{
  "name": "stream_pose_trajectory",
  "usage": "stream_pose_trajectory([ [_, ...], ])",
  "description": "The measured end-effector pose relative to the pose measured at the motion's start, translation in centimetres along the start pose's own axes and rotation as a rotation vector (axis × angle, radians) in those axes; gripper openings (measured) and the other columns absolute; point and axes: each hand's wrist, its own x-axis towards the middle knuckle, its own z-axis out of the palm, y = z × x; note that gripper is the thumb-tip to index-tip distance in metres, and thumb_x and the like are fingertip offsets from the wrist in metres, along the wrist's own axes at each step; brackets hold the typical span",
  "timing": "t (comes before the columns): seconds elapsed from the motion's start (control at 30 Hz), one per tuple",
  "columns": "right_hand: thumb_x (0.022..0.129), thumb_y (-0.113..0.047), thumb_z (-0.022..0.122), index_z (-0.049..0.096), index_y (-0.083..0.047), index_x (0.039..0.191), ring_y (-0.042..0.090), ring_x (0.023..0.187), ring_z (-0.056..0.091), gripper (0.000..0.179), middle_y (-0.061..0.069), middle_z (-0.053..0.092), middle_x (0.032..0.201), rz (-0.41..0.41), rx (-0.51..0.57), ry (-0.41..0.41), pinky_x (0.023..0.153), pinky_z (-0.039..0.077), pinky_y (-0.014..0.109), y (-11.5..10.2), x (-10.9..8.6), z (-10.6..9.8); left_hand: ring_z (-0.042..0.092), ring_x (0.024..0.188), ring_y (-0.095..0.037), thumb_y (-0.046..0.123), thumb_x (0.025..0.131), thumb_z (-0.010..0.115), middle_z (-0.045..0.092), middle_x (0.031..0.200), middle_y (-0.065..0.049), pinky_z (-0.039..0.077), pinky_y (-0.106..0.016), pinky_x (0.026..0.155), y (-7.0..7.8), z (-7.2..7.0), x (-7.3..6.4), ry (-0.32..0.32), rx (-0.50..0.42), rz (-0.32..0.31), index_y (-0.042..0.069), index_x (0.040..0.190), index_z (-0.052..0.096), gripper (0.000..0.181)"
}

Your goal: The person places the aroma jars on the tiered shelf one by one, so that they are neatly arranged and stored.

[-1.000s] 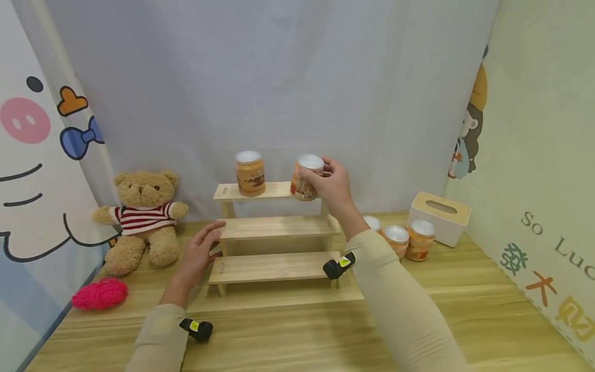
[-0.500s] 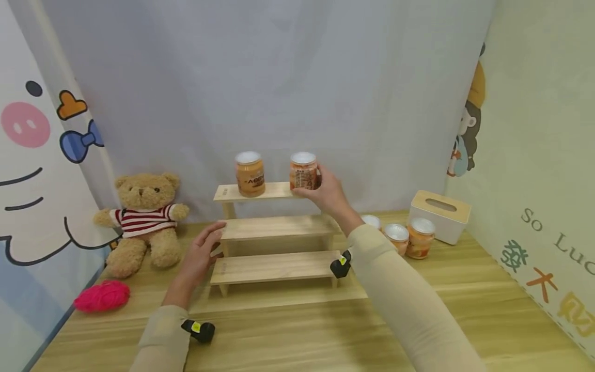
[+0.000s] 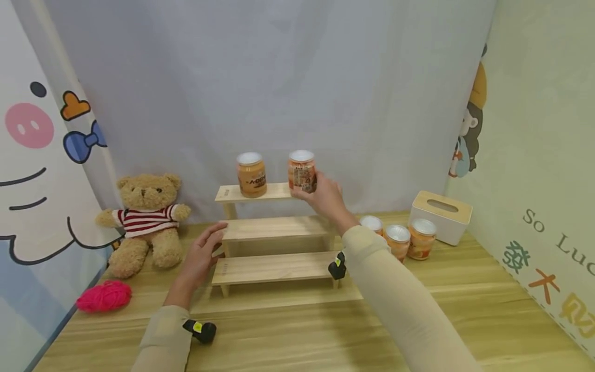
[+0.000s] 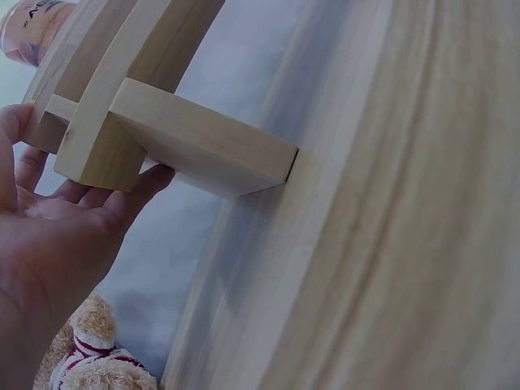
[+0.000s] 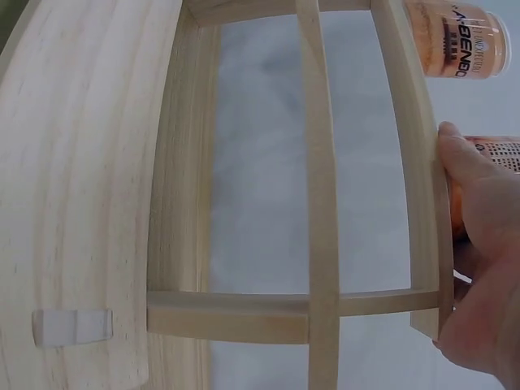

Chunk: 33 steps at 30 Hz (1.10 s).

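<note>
My right hand (image 3: 327,199) holds an upright orange jar (image 3: 302,173) with a silvery lid at the right part of the top shelf. Its thumb lies low across the jar's front, and the other fingers are mostly hidden behind it. In the right wrist view, the thumb (image 5: 463,154) is right at the shelf's edge. A second jar (image 3: 252,175) stands on the left of that shelf. My left hand (image 3: 201,258) rests with loose fingers against the left end of the three-step wooden stand (image 3: 279,227). The left wrist view has its fingers (image 4: 150,183) at the board ends.
To the right of the stand, three more jars (image 3: 423,240) stand on the wood-grain table (image 3: 279,336). Behind them is a white tissue box (image 3: 439,219) with a wooden top. At left sit a teddy bear (image 3: 147,222) and pink yarn (image 3: 104,296). A grey curtain (image 3: 297,77) hangs behind.
My right hand has brought the tilted jar slightly left and set it upright at the top shelf; its thumb has slid from near the lid down to the jar's base. The left hand stays put.
</note>
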Motion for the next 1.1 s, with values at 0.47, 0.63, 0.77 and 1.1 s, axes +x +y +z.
stream_pose_trajectory([
  [0.47, 0.094, -0.046, 0.069, 0.011, -0.003, 0.159, 0.037, 0.142, 0.035, 0.098, 0.018, 0.042, 0.152, -0.040, 0.153, -0.009, 0.118, 0.011, 0.054, 1.0, -2.9, -2.2, 0.035, 0.138, -0.031, 0.040, 0.107, 0.046, 0.028, 0.158, -0.008, 0.044, -0.043, 0.099, -0.2, 0.5, 0.4, 0.023, -0.004, -0.007, 0.008, 0.151, 0.040, 0.055],
  [0.63, 0.097, -0.034, 0.068, 0.028, -0.001, 0.155, 0.035, 0.139, 0.040, 0.078, 0.016, 0.054, 0.143, -0.169, 0.165, 0.097, 0.116, 0.021, 0.054, 1.3, -6.2, -3.8, 0.034, 0.140, -0.032, 0.040, 0.108, 0.045, 0.029, 0.157, -0.010, 0.042, -0.048, 0.101, -0.1, 0.0, 0.2, 0.032, 0.008, -0.007, 0.007, 0.151, 0.040, 0.055],
  [0.77, 0.097, -0.026, 0.069, 0.040, 0.000, 0.149, 0.033, 0.129, 0.052, 0.065, 0.016, 0.062, 0.132, -0.208, 0.215, 0.181, 0.109, 0.035, 0.053, 2.3, -8.5, -5.6, 0.033, 0.141, -0.033, 0.041, 0.108, 0.045, 0.027, 0.158, -0.010, 0.041, -0.048, 0.102, 0.1, -0.1, 0.1, 0.022, 0.006, -0.001, 0.007, 0.152, 0.038, 0.057],
  [1.1, 0.101, -0.023, 0.064, 0.054, 0.002, 0.138, 0.036, 0.111, 0.062, 0.046, 0.020, 0.067, 0.120, -0.121, 0.168, 0.114, 0.097, 0.047, 0.052, 8.3, -11.2, -11.6, 0.032, 0.141, -0.032, 0.040, 0.108, 0.044, 0.025, 0.160, -0.008, 0.039, -0.050, 0.104, 0.1, 0.1, 0.0, 0.017, 0.003, -0.006, 0.007, 0.152, 0.038, 0.056],
])
